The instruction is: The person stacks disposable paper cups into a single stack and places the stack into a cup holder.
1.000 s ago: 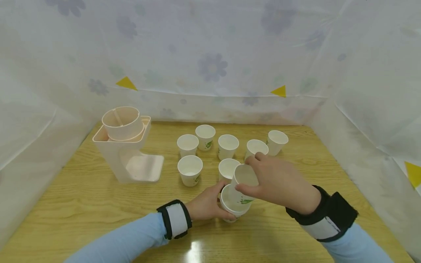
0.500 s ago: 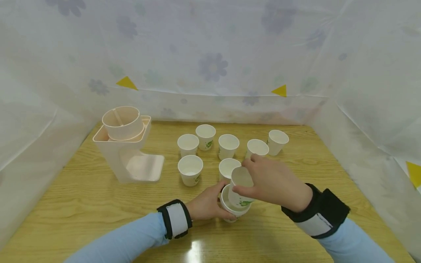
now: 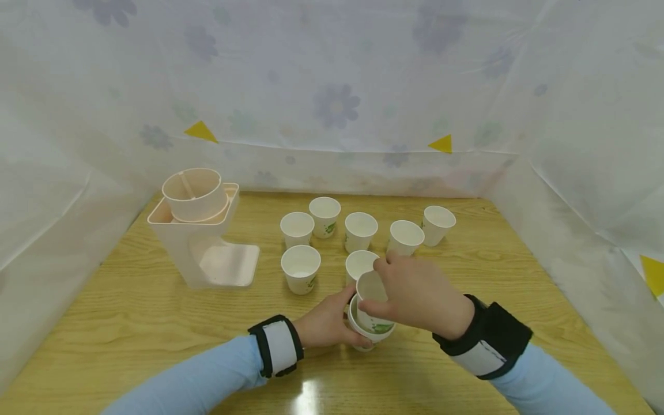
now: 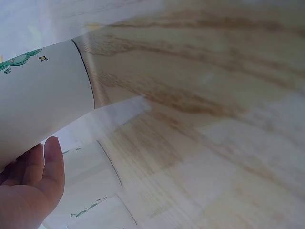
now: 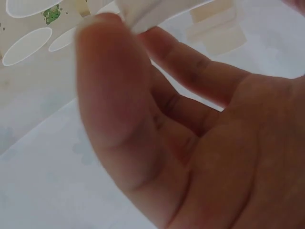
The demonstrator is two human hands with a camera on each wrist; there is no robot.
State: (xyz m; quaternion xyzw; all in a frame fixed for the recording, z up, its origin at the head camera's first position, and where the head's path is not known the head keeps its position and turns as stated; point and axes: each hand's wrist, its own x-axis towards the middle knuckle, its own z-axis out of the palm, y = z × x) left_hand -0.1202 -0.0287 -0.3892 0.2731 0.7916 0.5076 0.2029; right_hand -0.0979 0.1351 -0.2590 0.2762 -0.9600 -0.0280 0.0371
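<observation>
My left hand (image 3: 329, 323) curls around a white paper cup (image 3: 369, 339) at the front middle of the wooden table. In the left wrist view, the gripped cup (image 4: 38, 100) shows a green print, with fingers (image 4: 53, 167) along its side. Over its mouth, my right hand (image 3: 422, 294) pinches a second white paper cup (image 3: 370, 286) by the rim, thumb and fingers on opposite sides. This upper cup leans slightly, and its lower part sits within the rim of the cup below. In the right wrist view, only a bit of the pinched cup (image 5: 157, 9) shows past the thumb.
Several upright paper cups stand beyond my hands, the closest being a cup (image 3: 361, 266) just behind the gripped one. Another cup (image 3: 301, 271) is to the left. A pale plastic stand (image 3: 192, 242) with a round holder occupies the back left. White sheeting (image 3: 332, 86) encloses the table.
My right hand has moved left and slightly downward with its cup, bringing it more squarely over the lower cup and deeper into its mouth. My left hand has held its place.
</observation>
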